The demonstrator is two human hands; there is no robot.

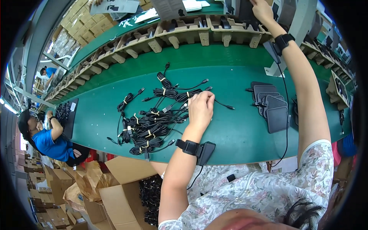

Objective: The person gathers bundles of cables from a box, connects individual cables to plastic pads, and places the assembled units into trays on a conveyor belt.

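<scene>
My left hand (201,109) is over the right side of a heap of coiled black cables (153,124), with its fingers closed on a coiled cable (187,96). A thin lead with a plug (230,107) runs out to the right from beneath the fingers. Tan ties bind the coils. My right hand (263,12) reaches far forward, above the row of moulded trays, beside a dark upright packet (247,13). The top edge cuts off its fingers, so what it touches is hidden. Flat black stitched pads (276,115) lie overlapped on the green bench, near my right forearm.
Brown moulded-pulp trays (184,32) holding dark parts line the raised far ledge. A metal post (295,38) stands beside my right forearm. At far left, a person in blue (50,143) works at the bench. Open cartons (122,203) stand below the near edge.
</scene>
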